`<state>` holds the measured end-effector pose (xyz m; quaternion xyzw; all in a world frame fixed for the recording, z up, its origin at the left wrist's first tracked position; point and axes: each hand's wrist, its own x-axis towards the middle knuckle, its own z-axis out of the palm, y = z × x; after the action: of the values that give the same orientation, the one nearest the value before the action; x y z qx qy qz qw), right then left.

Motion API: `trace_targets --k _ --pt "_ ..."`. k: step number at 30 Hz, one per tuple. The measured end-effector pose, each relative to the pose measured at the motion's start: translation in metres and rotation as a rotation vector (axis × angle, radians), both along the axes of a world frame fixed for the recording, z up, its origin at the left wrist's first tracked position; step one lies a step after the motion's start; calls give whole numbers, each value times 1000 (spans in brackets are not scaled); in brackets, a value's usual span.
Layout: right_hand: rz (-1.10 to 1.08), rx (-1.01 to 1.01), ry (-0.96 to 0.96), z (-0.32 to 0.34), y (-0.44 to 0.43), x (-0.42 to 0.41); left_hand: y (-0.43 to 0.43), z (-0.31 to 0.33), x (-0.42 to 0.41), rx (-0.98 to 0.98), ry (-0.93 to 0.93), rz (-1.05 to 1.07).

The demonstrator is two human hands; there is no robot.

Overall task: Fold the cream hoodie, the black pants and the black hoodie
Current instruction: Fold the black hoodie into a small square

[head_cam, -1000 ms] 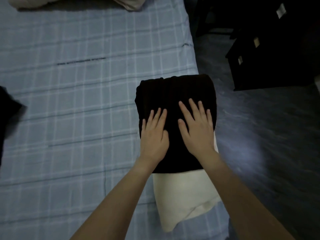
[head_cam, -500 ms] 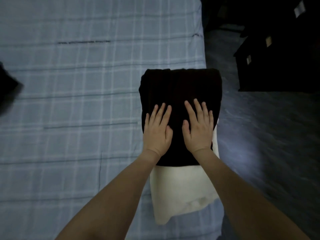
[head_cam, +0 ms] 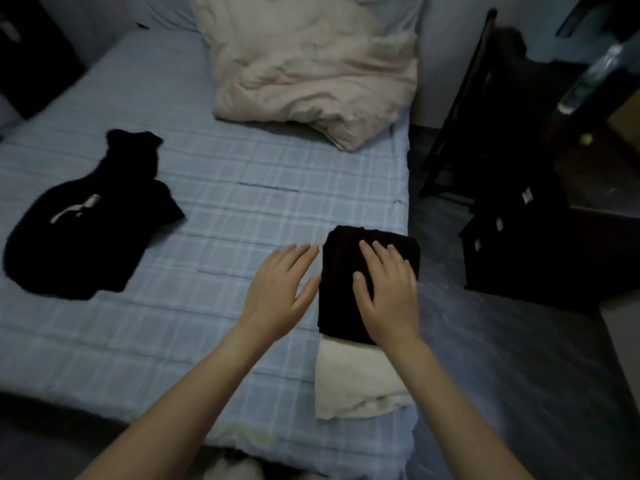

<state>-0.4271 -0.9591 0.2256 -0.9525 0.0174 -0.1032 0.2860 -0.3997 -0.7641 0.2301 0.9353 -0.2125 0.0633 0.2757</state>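
Left hand (head_cam: pixel 282 292) now lifted off the pants (head_cam: pixel 341 282), fingers spread, empty. Right hand (head_cam: pixel 388 291) flat on them, atop cream hoodie (head_cam: pixel 356 386). 2 folded; black hoodie (head_cam: pixel 86 220), far left of hands, unfolded on bed (head_cam: pixel 242 202), likely next.

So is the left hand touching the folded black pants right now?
Apart. In the head view the left hand is over the blue sheet, with a thin strip of sheet between its fingers and the pants. The right hand lies flat on them.
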Motion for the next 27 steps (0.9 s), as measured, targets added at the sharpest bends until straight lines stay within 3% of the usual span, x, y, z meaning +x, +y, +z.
trace_targets --k 4,10,18,27 --pt "101 2 -31 13 48 -51 46 7 -78 31 -9 91" --pt "201 -75 199 -23 97 -117 109 -28 -173 59 212 268" --pt "216 -91 180 -19 159 -124 184 -14 -177 -22 182 379" --pt "99 -59 134 -30 297 -122 332 -21 -165 -31 151 303"
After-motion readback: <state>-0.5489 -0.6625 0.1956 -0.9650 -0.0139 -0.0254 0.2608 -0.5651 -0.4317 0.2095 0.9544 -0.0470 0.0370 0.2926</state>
